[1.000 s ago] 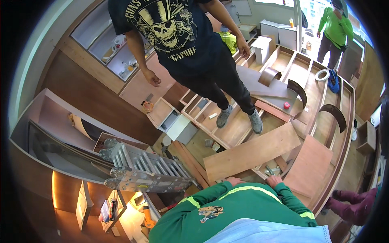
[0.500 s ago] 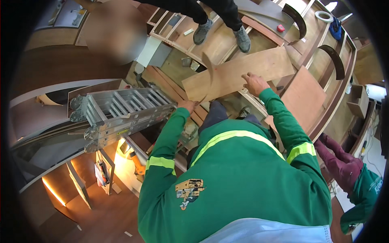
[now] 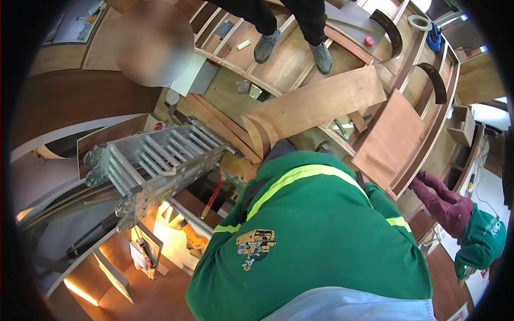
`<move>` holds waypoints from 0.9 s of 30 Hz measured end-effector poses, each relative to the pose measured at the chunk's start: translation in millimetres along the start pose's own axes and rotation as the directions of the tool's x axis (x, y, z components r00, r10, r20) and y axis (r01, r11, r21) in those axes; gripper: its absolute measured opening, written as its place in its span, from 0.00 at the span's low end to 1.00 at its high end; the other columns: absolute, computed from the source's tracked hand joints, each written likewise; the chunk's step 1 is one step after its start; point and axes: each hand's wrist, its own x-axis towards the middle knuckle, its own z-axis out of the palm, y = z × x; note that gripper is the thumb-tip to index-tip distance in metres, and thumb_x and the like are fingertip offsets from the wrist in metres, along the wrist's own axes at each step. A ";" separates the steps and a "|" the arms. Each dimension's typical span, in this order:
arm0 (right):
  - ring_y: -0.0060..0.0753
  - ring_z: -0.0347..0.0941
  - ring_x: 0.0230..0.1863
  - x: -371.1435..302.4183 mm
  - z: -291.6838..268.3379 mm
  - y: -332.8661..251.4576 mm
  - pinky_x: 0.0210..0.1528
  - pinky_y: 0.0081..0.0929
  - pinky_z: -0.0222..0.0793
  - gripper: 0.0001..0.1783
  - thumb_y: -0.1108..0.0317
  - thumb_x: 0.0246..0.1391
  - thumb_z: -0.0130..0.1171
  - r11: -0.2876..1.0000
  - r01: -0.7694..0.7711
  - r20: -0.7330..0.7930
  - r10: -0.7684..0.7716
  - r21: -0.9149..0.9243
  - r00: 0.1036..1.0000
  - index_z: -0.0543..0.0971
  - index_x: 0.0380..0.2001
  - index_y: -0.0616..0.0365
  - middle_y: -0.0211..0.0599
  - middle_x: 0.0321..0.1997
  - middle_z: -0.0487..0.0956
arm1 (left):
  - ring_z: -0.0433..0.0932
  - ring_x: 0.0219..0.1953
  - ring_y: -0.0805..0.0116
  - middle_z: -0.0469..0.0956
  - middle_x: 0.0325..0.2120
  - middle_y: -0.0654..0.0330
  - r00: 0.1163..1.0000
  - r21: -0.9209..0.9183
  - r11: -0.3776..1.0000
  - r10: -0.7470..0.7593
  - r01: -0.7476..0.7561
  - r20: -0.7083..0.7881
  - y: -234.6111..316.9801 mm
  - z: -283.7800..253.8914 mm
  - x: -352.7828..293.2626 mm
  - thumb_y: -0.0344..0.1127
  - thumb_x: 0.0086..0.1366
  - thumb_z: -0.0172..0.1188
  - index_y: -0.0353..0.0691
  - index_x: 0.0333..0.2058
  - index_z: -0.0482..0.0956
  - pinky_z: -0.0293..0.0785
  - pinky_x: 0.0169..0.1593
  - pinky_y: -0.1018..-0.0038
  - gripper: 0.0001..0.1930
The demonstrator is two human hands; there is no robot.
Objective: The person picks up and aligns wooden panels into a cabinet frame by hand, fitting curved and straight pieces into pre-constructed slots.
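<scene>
A worker's left grip (image 3: 251,172) barely shows past a green top (image 3: 326,230); whether it is apart or clamped cannot be told, and the right grip is out of sight. Just beside the left grip, at 12 to 1 o'clock, a curved wooden strip (image 3: 260,139) meets the end of a long pale board (image 3: 326,101). Outward from that grip, a folded metal ladder (image 3: 166,156) lies at 9 to 10 o'clock, an orange tool (image 3: 193,235) at 7 to 8, a reddish panel (image 3: 395,131) at 2 to 3, and a co-worker in maroon trousers (image 3: 447,206) at 3.
</scene>
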 end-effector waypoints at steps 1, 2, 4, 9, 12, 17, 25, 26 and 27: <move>0.50 0.80 0.46 -9.6 4.8 4.0 0.50 0.43 0.74 0.23 0.49 0.56 0.61 0.999 -0.018 -0.016 0.019 0.046 1.000 0.84 0.43 0.58 0.55 0.44 0.83 | 0.81 0.47 0.40 0.82 0.47 0.46 1.000 -0.014 1.000 -0.014 0.014 0.009 -6.0 -2.3 -1.3 0.53 0.70 0.52 0.50 0.58 0.74 0.76 0.49 0.48 0.23; 0.48 0.80 0.44 -16.2 9.9 1.1 0.49 0.42 0.74 0.23 0.50 0.56 0.61 0.996 -0.017 -0.044 0.021 0.089 0.999 0.85 0.43 0.58 0.54 0.42 0.83 | 0.81 0.47 0.40 0.81 0.47 0.46 0.999 -0.028 0.999 -0.026 0.026 0.022 -13.0 -6.0 -2.4 0.53 0.70 0.52 0.50 0.58 0.74 0.76 0.49 0.48 0.23; 0.44 0.81 0.40 -22.9 13.2 -9.8 0.46 0.40 0.76 0.21 0.51 0.56 0.62 0.987 0.019 -0.115 0.000 0.162 0.993 0.85 0.42 0.58 0.52 0.38 0.84 | 0.80 0.48 0.38 0.81 0.48 0.45 0.999 -0.049 0.998 -0.036 0.038 0.032 -26.0 -14.6 2.0 0.54 0.70 0.51 0.49 0.58 0.74 0.75 0.49 0.47 0.24; 0.37 0.83 0.32 -8.9 12.1 -90.9 0.39 0.37 0.78 0.20 0.53 0.56 0.62 0.893 0.343 -0.328 -0.243 0.291 0.913 0.86 0.40 0.59 0.48 0.30 0.85 | 0.79 0.49 0.34 0.80 0.49 0.42 0.998 -0.024 0.999 0.031 -0.029 0.062 -38.9 -65.6 44.7 0.55 0.70 0.51 0.47 0.59 0.74 0.74 0.50 0.47 0.25; 0.36 0.82 0.32 -13.2 -7.3 -181.3 0.39 0.35 0.78 0.22 0.53 0.57 0.61 0.776 0.536 -0.538 -0.311 0.331 0.783 0.85 0.44 0.62 0.45 0.33 0.86 | 0.78 0.49 0.32 0.80 0.49 0.40 0.987 -0.046 0.986 0.157 -0.158 -0.033 -45.8 -102.9 78.5 0.56 0.70 0.50 0.45 0.59 0.74 0.73 0.50 0.47 0.27; 0.40 0.82 0.39 -53.6 -45.1 -280.7 0.47 0.39 0.78 0.21 0.59 0.59 0.58 0.799 0.524 -0.497 -0.341 0.294 0.798 0.83 0.47 0.63 0.47 0.41 0.85 | 0.77 0.48 0.30 0.79 0.47 0.35 0.976 0.003 0.977 0.214 -0.214 0.035 -10.9 -143.1 88.0 0.56 0.70 0.52 0.35 0.53 0.79 0.73 0.50 0.46 0.29; 0.41 0.84 0.43 -54.5 3.6 -263.2 0.49 0.37 0.78 0.18 0.61 0.51 0.65 0.841 0.404 -0.557 -0.153 0.361 0.816 0.87 0.44 0.54 0.43 0.40 0.87 | 0.77 0.48 0.30 0.79 0.47 0.34 0.958 0.070 0.958 0.282 -0.278 -0.051 8.5 -141.0 159.2 0.56 0.70 0.53 0.32 0.53 0.79 0.73 0.51 0.45 0.29; 0.39 0.85 0.40 -54.3 17.0 -260.7 0.47 0.36 0.79 0.17 0.61 0.51 0.65 0.722 0.411 -0.551 -0.051 0.556 0.833 0.87 0.44 0.55 0.42 0.38 0.87 | 0.77 0.48 0.30 0.79 0.47 0.34 0.956 0.068 0.957 0.286 -0.282 -0.057 10.9 -140.9 164.6 0.55 0.70 0.53 0.32 0.53 0.79 0.73 0.51 0.45 0.29; 0.37 0.85 0.38 -53.2 24.1 -256.6 0.45 0.35 0.80 0.17 0.62 0.52 0.65 0.573 0.415 -0.531 0.043 0.707 0.846 0.87 0.44 0.56 0.41 0.37 0.87 | 0.77 0.48 0.30 0.79 0.47 0.34 0.954 0.055 0.956 0.291 -0.287 -0.072 12.7 -141.3 171.0 0.55 0.70 0.54 0.31 0.52 0.79 0.73 0.51 0.45 0.29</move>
